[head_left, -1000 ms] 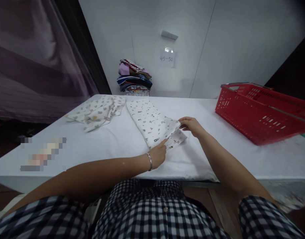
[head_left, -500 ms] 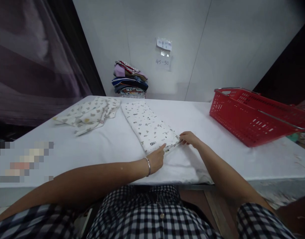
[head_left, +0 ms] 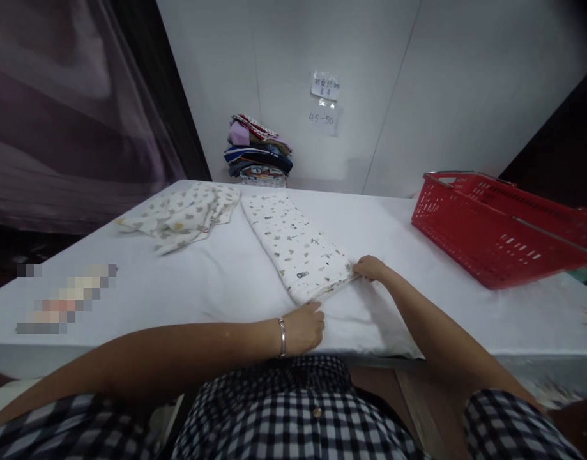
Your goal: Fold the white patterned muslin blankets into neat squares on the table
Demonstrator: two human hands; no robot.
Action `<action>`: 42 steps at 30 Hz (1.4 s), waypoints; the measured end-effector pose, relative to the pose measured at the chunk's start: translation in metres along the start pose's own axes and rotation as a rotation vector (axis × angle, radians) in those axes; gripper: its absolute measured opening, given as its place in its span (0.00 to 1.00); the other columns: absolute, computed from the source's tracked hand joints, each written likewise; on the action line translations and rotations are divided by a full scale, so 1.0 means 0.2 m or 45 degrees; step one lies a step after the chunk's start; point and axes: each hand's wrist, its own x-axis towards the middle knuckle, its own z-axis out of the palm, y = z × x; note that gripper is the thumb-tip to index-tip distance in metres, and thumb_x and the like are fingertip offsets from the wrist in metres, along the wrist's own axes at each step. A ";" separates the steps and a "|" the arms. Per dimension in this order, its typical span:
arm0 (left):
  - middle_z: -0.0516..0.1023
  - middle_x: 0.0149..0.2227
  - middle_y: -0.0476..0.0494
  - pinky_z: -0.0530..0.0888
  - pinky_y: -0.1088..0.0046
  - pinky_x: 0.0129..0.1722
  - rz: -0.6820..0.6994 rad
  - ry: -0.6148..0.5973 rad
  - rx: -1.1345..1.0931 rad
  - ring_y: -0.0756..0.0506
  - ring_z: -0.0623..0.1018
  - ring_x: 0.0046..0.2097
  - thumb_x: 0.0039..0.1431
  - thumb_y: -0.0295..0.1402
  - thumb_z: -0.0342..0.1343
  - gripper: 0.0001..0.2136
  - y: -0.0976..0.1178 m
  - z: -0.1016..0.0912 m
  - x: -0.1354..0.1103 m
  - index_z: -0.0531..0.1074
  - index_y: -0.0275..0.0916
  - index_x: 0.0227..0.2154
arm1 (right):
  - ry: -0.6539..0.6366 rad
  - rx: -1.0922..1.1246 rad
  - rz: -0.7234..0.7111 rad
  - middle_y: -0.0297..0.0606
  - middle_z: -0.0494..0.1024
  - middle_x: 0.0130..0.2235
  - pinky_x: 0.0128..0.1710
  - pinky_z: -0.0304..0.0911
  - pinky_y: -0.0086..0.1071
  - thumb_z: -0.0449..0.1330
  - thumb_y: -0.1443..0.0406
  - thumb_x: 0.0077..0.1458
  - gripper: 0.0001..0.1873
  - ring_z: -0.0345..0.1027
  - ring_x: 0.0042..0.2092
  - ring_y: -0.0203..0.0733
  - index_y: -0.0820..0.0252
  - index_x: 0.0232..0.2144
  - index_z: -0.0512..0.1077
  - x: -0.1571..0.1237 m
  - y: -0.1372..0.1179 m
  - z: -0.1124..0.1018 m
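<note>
A long folded white cloth with small dark prints (head_left: 293, 243) lies lengthwise on the white table (head_left: 216, 281), running from the far middle toward me. My left hand (head_left: 303, 327), with a bracelet on the wrist, pinches the cloth's near left corner. My right hand (head_left: 372, 268) pinches the near right corner, fingers closed on the edge. Both hands hold the near end flat against the table.
A crumpled white cloth with grey and yellow prints (head_left: 182, 214) lies at the far left. A red plastic basket (head_left: 499, 223) stands at the right. A stack of folded coloured clothes (head_left: 257, 150) sits against the back wall under paper labels (head_left: 324, 102). A curtain hangs at the left.
The folded-over near end of the printed cloth has been drawn toward me and laid flat. Both hands moved nearer to me along with the cloth's edge.
</note>
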 end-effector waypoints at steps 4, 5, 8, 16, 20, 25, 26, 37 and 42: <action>0.71 0.31 0.44 0.66 0.68 0.32 -0.296 0.048 -0.267 0.47 0.68 0.34 0.57 0.34 0.49 0.07 0.04 -0.03 -0.10 0.66 0.38 0.27 | -0.034 -0.036 0.012 0.38 0.69 0.17 0.21 0.56 0.26 0.58 0.62 0.44 0.10 0.63 0.21 0.36 0.65 0.20 0.68 -0.03 -0.02 0.01; 0.71 0.33 0.44 0.66 0.68 0.33 -0.457 0.080 -0.301 0.46 0.68 0.35 0.58 0.36 0.48 0.07 0.03 -0.04 -0.12 0.66 0.38 0.29 | -0.039 -0.033 0.016 0.39 0.69 0.18 0.21 0.56 0.26 0.57 0.61 0.45 0.11 0.64 0.21 0.36 0.65 0.21 0.68 -0.04 -0.02 0.01; 0.69 0.39 0.44 0.66 0.67 0.35 -0.947 0.197 -0.364 0.44 0.68 0.40 0.57 0.42 0.47 0.11 -0.02 -0.04 -0.16 0.64 0.39 0.35 | -0.036 -0.005 0.030 0.40 0.71 0.21 0.22 0.56 0.27 0.55 0.58 0.48 0.14 0.64 0.23 0.37 0.66 0.24 0.69 -0.06 -0.03 0.01; 0.65 0.44 0.44 0.67 0.65 0.39 -1.348 0.231 -0.446 0.42 0.67 0.44 0.49 0.47 0.54 0.20 -0.02 0.10 -0.06 0.62 0.40 0.40 | 0.054 0.171 0.013 0.38 0.71 0.23 0.23 0.56 0.25 0.58 0.60 0.45 0.11 0.66 0.27 0.37 0.64 0.26 0.67 -0.07 -0.03 0.05; 0.65 0.43 0.43 0.67 0.65 0.40 -1.433 0.263 -0.470 0.42 0.67 0.44 0.51 0.41 0.52 0.14 -0.02 0.14 -0.03 0.63 0.40 0.38 | 0.016 0.377 -0.008 0.35 0.71 0.22 0.22 0.59 0.25 0.54 0.59 0.50 0.11 0.65 0.23 0.34 0.63 0.29 0.65 -0.09 -0.01 0.08; 0.67 0.42 0.44 0.67 0.67 0.40 -1.482 0.306 -0.588 0.44 0.68 0.43 0.49 0.33 0.49 0.09 -0.03 0.12 -0.04 0.64 0.40 0.35 | -0.074 0.874 -0.015 0.32 0.69 0.23 0.23 0.62 0.25 0.58 0.56 0.47 0.15 0.64 0.23 0.33 0.60 0.32 0.64 -0.12 0.04 0.10; 0.67 0.42 0.45 0.67 0.67 0.40 -1.480 0.314 -0.620 0.44 0.68 0.43 0.48 0.32 0.49 0.09 -0.02 0.10 -0.04 0.64 0.40 0.35 | -0.072 0.941 -0.016 0.32 0.69 0.22 0.23 0.62 0.25 0.59 0.56 0.46 0.16 0.64 0.23 0.33 0.60 0.34 0.64 -0.14 0.05 0.10; 0.71 0.39 0.39 0.71 0.65 0.33 -0.888 0.092 -0.715 0.41 0.72 0.38 0.48 0.39 0.50 0.15 0.19 0.09 0.16 0.67 0.37 0.37 | 0.040 1.064 0.154 0.30 0.68 0.23 0.27 0.65 0.28 0.61 0.55 0.43 0.25 0.65 0.26 0.37 0.57 0.44 0.64 -0.38 0.34 0.03; 0.74 0.37 0.40 0.70 0.68 0.29 -0.614 -0.045 -0.772 0.42 0.74 0.36 0.52 0.50 0.47 0.20 0.16 0.08 0.23 0.70 0.38 0.36 | 0.044 1.167 0.180 0.30 0.69 0.23 0.25 0.62 0.27 0.61 0.54 0.42 0.22 0.65 0.26 0.37 0.57 0.39 0.65 -0.40 0.44 0.07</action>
